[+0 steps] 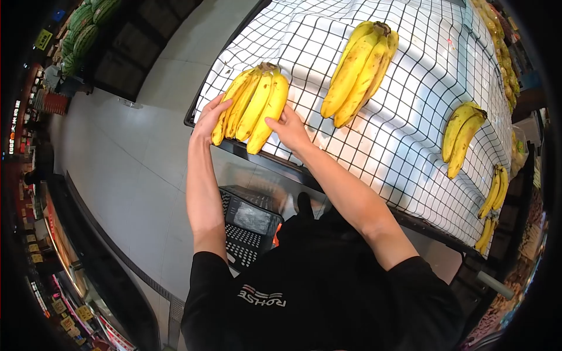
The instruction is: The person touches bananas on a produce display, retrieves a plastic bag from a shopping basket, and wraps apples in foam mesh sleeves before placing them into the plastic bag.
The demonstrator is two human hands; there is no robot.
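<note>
Left hand (pixel 209 121) and right hand (pixel 291 130), grips half-closed, clasp a brown-flecked yellow banana bunch (pixel 258 105) at a white, black-checked cloth's (pixel 424 76) edge.

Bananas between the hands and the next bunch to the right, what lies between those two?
In the head view, bare checked cloth, plus the right hand against the first banana bunch on its right side.
</note>
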